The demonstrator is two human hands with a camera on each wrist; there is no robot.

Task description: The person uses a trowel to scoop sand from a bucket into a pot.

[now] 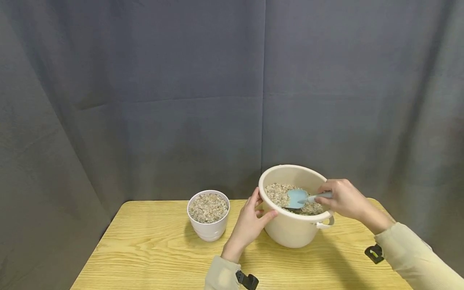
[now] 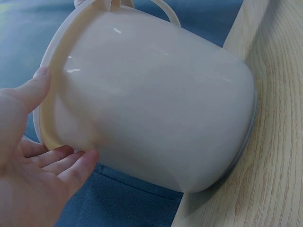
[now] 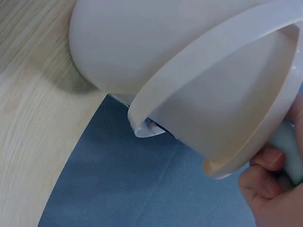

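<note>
A cream bucket [image 1: 290,229] holds grainy, gravel-like material [image 1: 279,193]. Inside it, a light blue hand trowel [image 1: 297,199] rests its blade at the material's surface. My right hand [image 1: 344,199] grips the trowel's handle above the bucket's right rim; in the right wrist view, curled fingers [image 3: 267,163] show around the handle. My left hand [image 1: 248,223] rests against the bucket's left side at the rim, thumb on the front and fingers spread along the outside. In the left wrist view those fingers [image 2: 66,165] lie fairly straight beside the bucket wall.
To the left on the wooden table [image 1: 152,249] stands a white pot [image 1: 208,231], filled near its rim with similar grains. A carrying handle [image 1: 326,223] hangs on the bucket's right side. A dark grey curtain [image 1: 188,100] hangs behind the table.
</note>
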